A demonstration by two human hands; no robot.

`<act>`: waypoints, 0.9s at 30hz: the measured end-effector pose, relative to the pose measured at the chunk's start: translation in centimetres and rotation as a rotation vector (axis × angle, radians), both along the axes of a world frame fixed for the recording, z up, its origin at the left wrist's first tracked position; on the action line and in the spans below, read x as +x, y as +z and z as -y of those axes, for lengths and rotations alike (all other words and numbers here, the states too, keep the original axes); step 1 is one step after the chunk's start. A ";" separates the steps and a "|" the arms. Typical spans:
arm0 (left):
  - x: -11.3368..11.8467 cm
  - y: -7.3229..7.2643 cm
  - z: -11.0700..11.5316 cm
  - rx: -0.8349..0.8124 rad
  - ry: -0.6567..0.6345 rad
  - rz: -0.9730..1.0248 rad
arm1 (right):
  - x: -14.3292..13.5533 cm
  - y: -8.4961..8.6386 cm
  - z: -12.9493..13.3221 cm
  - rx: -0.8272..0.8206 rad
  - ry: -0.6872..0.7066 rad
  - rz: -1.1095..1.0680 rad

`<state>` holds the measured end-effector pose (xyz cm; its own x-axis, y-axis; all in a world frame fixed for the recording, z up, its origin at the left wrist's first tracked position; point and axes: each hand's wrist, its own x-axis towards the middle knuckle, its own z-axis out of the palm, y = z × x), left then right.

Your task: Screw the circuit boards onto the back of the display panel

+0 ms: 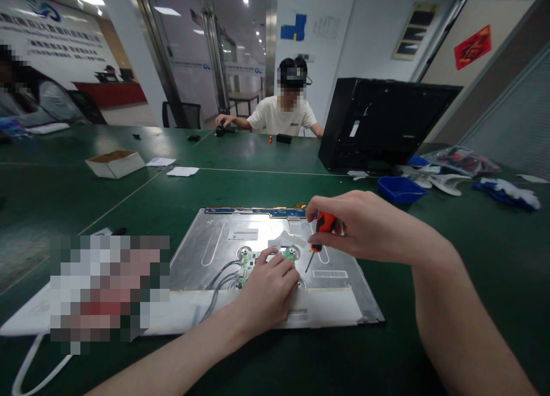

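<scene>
A flat metal-backed display panel point(339, 258) lies on the green table in front of me. My left hand point(272, 284) is over its middle, fingers bent together onto the small green circuit board point(247, 264); the thumb is hidden. Grey cables point(219, 284) come out of the board's left side. In my right hand point(350, 224) is a red and black screwdriver point(325, 223), gripped by the handle and tilted. Its tip points down over the panel, just right of the board. Whether the tip touches anything I cannot tell.
A blue tray point(399, 189) and a black monitor housing point(387, 124) stand at the back right, near gloves point(509, 192). An open white box point(116, 164) is at the left. Across the table sits a person point(281, 112). A blurred-out object point(107, 287) lies left of the panel.
</scene>
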<state>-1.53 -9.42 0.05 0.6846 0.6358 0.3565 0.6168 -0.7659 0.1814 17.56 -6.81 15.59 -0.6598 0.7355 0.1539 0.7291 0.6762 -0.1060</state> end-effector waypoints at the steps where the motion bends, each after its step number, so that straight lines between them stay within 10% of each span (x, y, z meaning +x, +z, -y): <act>1: 0.0 0.0 0.0 -0.001 -0.003 0.003 | 0.0 0.0 0.0 0.002 0.001 -0.001; 27: -0.1 -0.2 -0.1 -0.130 -0.022 0.113 | -1.1 -0.2 0.8 -0.034 0.058 0.056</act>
